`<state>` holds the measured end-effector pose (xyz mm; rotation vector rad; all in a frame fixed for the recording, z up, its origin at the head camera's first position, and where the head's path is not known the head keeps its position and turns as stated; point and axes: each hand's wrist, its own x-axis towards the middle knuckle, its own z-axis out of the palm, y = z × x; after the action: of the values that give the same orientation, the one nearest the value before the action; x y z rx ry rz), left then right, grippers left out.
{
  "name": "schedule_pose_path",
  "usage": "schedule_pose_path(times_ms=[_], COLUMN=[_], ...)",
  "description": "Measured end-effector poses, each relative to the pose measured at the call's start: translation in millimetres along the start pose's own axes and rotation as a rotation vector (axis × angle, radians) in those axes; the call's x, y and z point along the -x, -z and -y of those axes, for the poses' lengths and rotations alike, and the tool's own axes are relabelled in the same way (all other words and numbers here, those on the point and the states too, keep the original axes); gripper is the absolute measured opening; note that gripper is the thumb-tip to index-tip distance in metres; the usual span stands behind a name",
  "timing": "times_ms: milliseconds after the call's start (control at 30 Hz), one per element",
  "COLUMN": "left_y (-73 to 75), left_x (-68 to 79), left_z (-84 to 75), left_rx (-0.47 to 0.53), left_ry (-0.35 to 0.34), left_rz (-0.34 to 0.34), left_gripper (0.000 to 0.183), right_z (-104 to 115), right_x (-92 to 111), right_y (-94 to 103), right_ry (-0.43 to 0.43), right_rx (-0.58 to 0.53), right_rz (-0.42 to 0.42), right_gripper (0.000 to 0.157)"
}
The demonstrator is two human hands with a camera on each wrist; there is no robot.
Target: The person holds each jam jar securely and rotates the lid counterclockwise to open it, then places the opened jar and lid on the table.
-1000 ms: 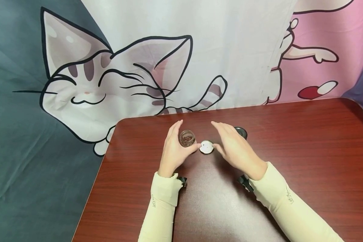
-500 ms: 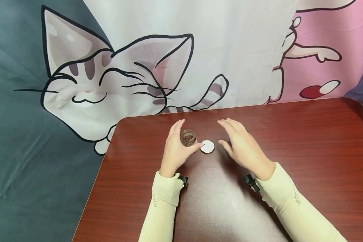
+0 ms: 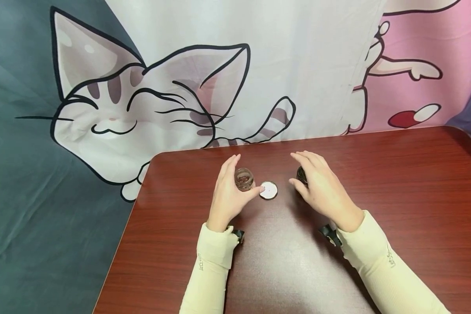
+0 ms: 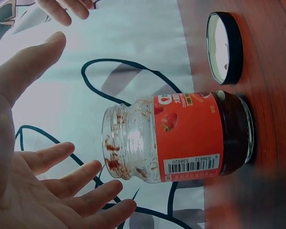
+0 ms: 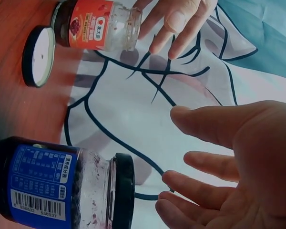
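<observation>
In the head view my left hand (image 3: 229,196) is just left of and above an uncapped glass jar (image 3: 243,179), its fingers straight and spread. The left wrist view shows the jar's red label (image 4: 188,138) with strawberries on it, dark jam low inside and red smears under the bare rim. Beside it, a black jar lid (image 3: 268,190) lies white inside up. My right hand (image 3: 325,189), fingers extended and apart, is by a second jar (image 5: 43,186) with a blue label and a black cap (image 5: 124,191) on. That jar is mostly hidden by the hand in the head view.
Both jars stand on a reddish-brown wooden table (image 3: 396,209), near its back edge. A cloth with a cartoon cat (image 3: 114,104) hangs right behind it. A black wrist camera (image 3: 330,235) sits under my right cuff.
My right hand has moved right, from beside the loose lid to the blue-labelled jar, which it now mostly covers. My left hand has stayed nearly still by the uncapped jar.
</observation>
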<state>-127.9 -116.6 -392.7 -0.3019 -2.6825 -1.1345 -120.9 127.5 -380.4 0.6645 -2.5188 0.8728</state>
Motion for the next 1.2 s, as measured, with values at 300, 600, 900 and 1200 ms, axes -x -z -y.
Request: schedule_pose_path(times_ms=[300, 600, 900, 1200], left_y=[-1.3, -4.2, -8.3, -10.5], left_x=[2.1, 3.6, 4.7, 3.1], left_z=[-3.1, -7.6, -11.3, -15.7], left_rx=[-0.002, -0.010, -0.035, -0.038], left_ry=[-0.020, -0.032, -0.070, -0.099], left_rz=[0.003, 0.020, 0.028, 0.035], left_gripper=[0.099, 0.099, 0.098, 0.096], right_z=[-3, -3, -5, -7], right_x=[2, 3, 3, 3], right_y=[3.7, 6.3, 10.7, 12.7], right_ry=[-0.027, -0.071, -0.129, -0.121], right_rx=[-0.002, 0.005, 0.026, 0.031], right_rz=[0.022, 0.070, 0.127, 0.112], right_gripper=[0.060, 0.058, 0.056, 0.055])
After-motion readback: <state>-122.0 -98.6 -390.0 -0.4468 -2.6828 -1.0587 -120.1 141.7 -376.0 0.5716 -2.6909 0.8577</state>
